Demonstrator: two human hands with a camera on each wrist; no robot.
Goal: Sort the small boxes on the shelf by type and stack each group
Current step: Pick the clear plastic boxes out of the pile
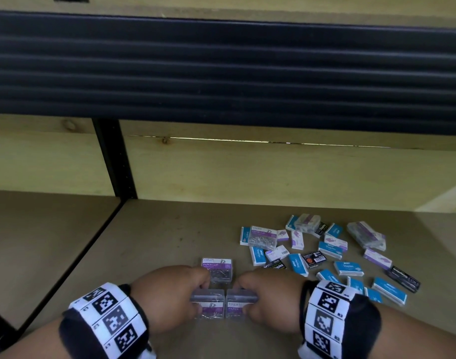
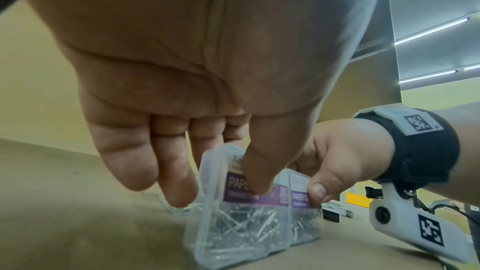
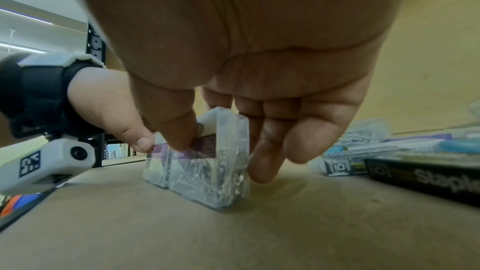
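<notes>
Two clear paper clip boxes with purple labels stand on edge, side by side, near the shelf's front. My left hand (image 1: 199,296) pinches the left box (image 1: 208,304) between thumb and fingers, seen close in the left wrist view (image 2: 233,223). My right hand (image 1: 247,297) pinches the right box (image 1: 238,304), which shows in the right wrist view (image 3: 213,178). The two boxes touch each other. A third paper clip box (image 1: 217,269) lies flat just behind them. Loose blue, purple and black staples boxes (image 1: 348,268) and more clear boxes lie scattered to the right.
The brown shelf board (image 1: 157,229) has a wooden back wall and a black upright post (image 1: 115,159) at the left. A dark ribbed shelf edge (image 1: 221,68) hangs overhead. A black staples box (image 3: 426,180) lies close to my right hand.
</notes>
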